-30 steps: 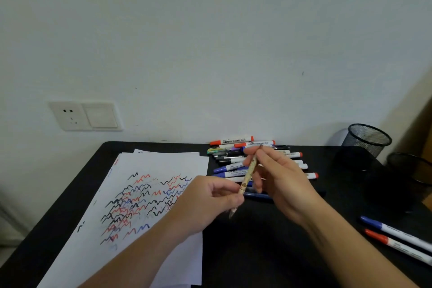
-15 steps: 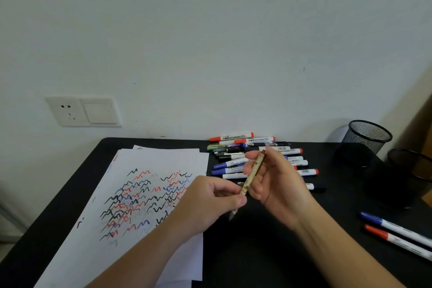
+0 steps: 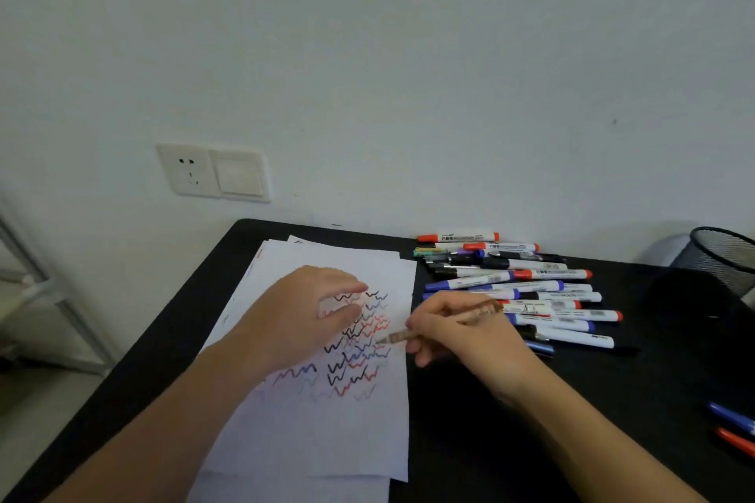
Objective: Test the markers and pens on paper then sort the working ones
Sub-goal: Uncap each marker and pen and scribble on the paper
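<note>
Fingers of the right hand (image 3: 461, 333) clamp the tan pen (image 3: 402, 336), tip on the paper (image 3: 327, 433).
Left hand (image 3: 302, 314) presses that paper, fingers loosely apart; marker pile (image 3: 531, 290) just right of it.

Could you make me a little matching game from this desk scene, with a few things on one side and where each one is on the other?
Things:
1. tan pen
2. left hand
3. mesh cup
4. pile of markers

Places:
A. at the table's far right, by the wall
B. resting on the scribbled paper
C. lying on the black table beyond the right hand
D. gripped in the right hand, tip at the paper's right edge

Pairs: 1-D, 2-B, 3-A, 4-C
</note>
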